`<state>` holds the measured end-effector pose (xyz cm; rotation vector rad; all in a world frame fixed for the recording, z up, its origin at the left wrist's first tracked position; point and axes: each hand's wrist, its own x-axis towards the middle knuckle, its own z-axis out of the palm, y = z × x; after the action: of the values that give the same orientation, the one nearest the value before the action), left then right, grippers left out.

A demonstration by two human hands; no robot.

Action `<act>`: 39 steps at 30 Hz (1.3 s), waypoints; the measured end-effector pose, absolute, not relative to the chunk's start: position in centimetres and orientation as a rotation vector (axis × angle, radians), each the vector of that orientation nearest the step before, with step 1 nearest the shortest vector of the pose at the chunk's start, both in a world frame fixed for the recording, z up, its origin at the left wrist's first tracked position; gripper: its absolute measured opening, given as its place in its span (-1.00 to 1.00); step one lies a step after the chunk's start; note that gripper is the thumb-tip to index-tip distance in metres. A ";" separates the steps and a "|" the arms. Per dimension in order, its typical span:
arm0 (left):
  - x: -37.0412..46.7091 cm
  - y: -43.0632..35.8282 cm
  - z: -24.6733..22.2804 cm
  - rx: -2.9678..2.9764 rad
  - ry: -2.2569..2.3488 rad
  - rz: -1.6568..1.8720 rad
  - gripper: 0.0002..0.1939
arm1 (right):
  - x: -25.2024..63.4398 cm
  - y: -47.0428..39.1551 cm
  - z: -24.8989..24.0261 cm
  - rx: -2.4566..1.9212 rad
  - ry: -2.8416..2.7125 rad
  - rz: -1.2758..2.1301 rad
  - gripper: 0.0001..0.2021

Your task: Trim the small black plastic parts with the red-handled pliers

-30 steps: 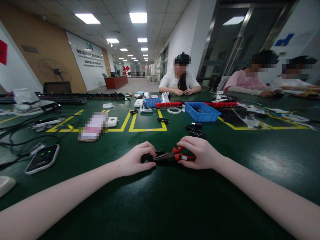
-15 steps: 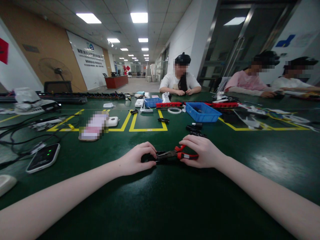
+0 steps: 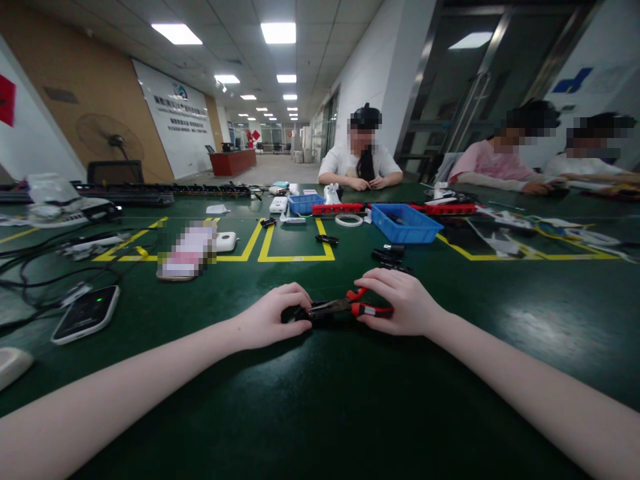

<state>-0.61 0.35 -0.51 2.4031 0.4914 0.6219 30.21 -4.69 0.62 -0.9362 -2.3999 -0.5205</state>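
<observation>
My right hand (image 3: 400, 303) is closed round the red and black handles of a pair of needle-nose pliers (image 3: 336, 306), its jaws pointing left. A small black part (image 3: 294, 313) is pinched between the thumb and fingers of my left hand (image 3: 280, 315); its exact kind does not show. The tips of the pliers reach this part at my left fingertips, and whether the jaws grip it is hidden. Both hands are low over the green table. Just beyond my right hand lie several black pieces (image 3: 393, 259).
A blue tray (image 3: 407, 230) stands behind the black pieces. Left of it lie a white ring (image 3: 349, 220) and a small black part (image 3: 327, 239) on yellow tape. A phone (image 3: 186, 252), a dark device (image 3: 86, 315) and cables are at left. A co-worker (image 3: 361, 163) sits opposite.
The pliers and my right hand have shifted very slightly left, toward my left hand. My left hand keeps its pinch on the black part.
</observation>
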 end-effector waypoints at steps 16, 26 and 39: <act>-0.6 0.2 -0.2 2.403 0.492 0.597 -0.88 | 29.7 -4.9 0.6 -0.933 -2.431 -0.399 -0.61; -0.6 0.1 -0.1 2.410 0.475 0.609 -0.89 | 29.7 -4.8 0.5 -0.925 -2.446 -0.389 -0.61; -0.7 0.1 -0.1 2.408 0.489 0.586 -0.87 | 29.6 -4.9 0.7 -0.950 -2.455 -0.323 -0.61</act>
<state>-0.67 0.15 -0.08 2.4085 0.4892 0.5857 29.64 -4.87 0.65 -0.9497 -2.4548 -0.3235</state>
